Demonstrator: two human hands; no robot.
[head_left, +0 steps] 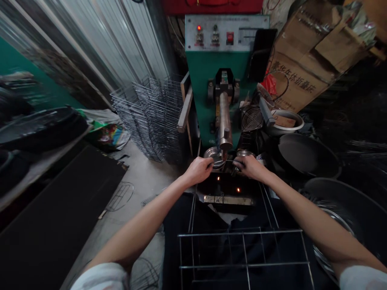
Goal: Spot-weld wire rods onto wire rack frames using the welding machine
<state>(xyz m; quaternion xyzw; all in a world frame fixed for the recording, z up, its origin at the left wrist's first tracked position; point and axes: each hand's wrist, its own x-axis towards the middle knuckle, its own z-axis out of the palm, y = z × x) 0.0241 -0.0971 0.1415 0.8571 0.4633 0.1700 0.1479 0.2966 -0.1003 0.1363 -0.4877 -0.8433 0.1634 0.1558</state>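
A worker's left hand (198, 171) and right hand (250, 167) close firmly on the far edge of a wire rack (242, 233), just below the steel ram (224, 117) of a green machine (205, 80). Round metal dishes (211, 153) sit beside the ram's tip. The rack extends back over the worker's dark clothing (196, 225). Stacked racks (151, 117) stand left of the machine; a black pan (306, 155) and a cardboard box (302, 68) sit right.
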